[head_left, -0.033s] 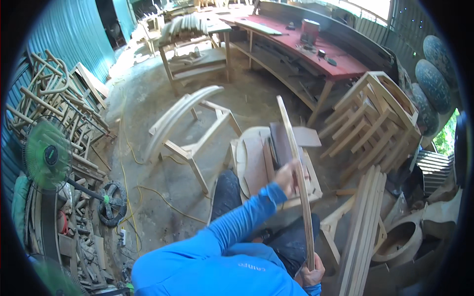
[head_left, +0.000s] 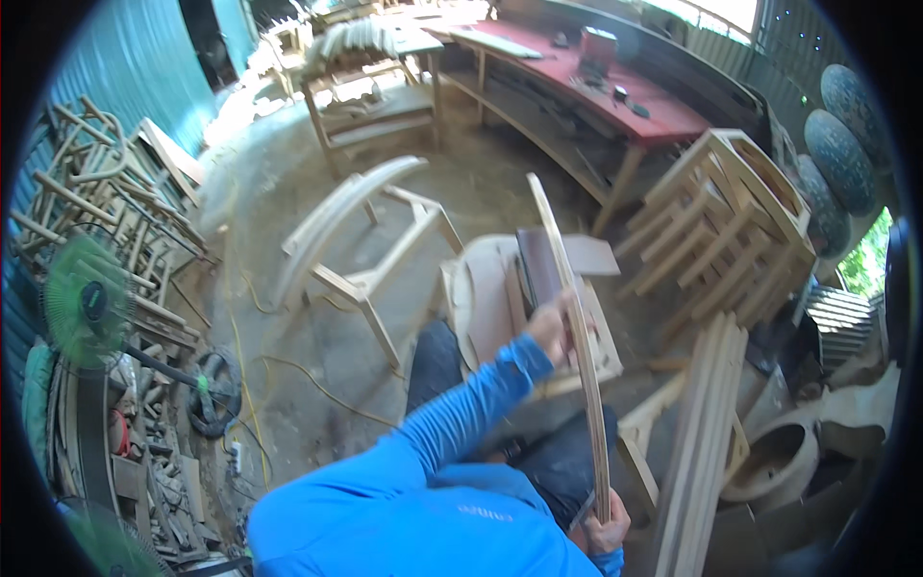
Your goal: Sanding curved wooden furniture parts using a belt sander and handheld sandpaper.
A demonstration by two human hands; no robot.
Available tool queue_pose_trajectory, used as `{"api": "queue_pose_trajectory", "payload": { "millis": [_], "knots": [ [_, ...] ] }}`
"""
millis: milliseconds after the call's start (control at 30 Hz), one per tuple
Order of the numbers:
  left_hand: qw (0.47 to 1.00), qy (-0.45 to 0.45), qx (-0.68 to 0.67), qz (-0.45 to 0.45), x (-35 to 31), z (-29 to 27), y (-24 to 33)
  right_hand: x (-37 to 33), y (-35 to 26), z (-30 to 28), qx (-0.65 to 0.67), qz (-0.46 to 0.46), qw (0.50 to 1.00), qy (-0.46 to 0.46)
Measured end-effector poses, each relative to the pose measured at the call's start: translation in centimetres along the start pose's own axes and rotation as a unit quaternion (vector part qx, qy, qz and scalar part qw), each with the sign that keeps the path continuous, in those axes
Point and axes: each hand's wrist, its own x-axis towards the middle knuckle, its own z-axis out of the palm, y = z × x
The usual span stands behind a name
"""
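Long curved wooden slat [head_left: 577, 346] held edge-up, running from near the lap out over the low work stand [head_left: 490, 308]. Left hand [head_left: 551, 325] has its grip closed around the slat near mid-length, sleeve in blue; right hand [head_left: 606, 529] is closed on the near end, low by the knee. Two grips set far apart likely steady the piece against twist and let the person look along its curve. The far tip points up toward the red desk [head_left: 615, 96].

A dark block [head_left: 538, 264] lies on the stand under the slat; whether they touch cannot be told.

Around: unfinished chair frame [head_left: 361, 250] lying on the dusty floor, stacked stool frames [head_left: 731, 221] to the right, bundle of straight strips [head_left: 702, 442] just beside the right knee, green fan [head_left: 87, 303] at left.
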Motion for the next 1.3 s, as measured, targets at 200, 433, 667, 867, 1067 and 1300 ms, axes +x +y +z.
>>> {"api": "queue_pose_trajectory", "payload": {
  "millis": [200, 433, 667, 867, 1067, 1300],
  "knots": [
    [0.989, 0.040, 0.124, 0.067, -1.5, 2.4, -4.3, -0.5, 2.6, -3.9, -0.024, 0.098, 0.993, -0.061],
    [0.919, -0.140, 0.367, 0.038, -7.7, 2.2, -9.8, -2.0, 1.8, -4.0, -0.168, 0.076, 0.979, 0.082],
    [0.597, -0.010, 0.642, 0.480, -4.4, 1.7, -2.4, -9.5, 3.9, -5.3, -0.100, 0.110, 0.982, 0.117],
    [0.529, -0.030, 0.766, 0.363, -1.7, 2.0, -4.0, -7.5, 4.0, -4.1, -0.130, 0.160, 0.976, 0.076],
    [0.546, 0.028, 0.793, 0.270, 4.7, 0.4, 2.0, 0.5, -0.1, 0.3, -0.189, 0.127, 0.974, 0.014],
    [0.535, 0.058, 0.816, 0.214, 16.2, -5.1, 11.4, 14.1, -5.6, 6.5, -0.244, -0.020, 0.969, -0.035]
  ]
}}
